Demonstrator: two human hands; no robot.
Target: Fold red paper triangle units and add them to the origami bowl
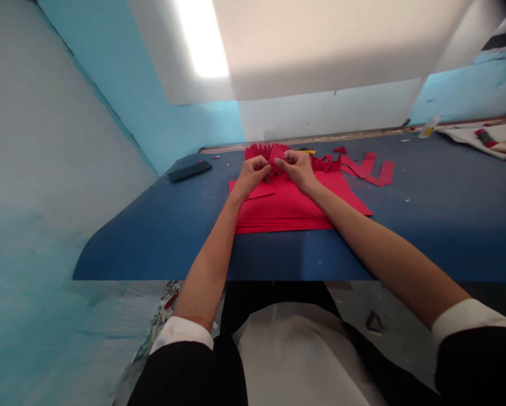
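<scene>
In the head view, pinching a small red paper piece (pixel 277 154) with left hand (pixel 253 173) and right hand (pixel 300 170), with thumbs and fingers nearly closed on it. Holding it over the far part of stacked red sheets (pixel 295 206), near a spiky red paper fan (pixel 259 150). Showing red paper strips (pixel 369 167) rightward on a blue table (pixel 151 220).

The held red piece (pixel 277 152) looked like matt paper, as did the smooth sheets (pixel 295 203) beneath. The tabletop (pixel 426 225) had a dull, even finish; the small bottle (pixel 429 128) looked like translucent plastic.
</scene>
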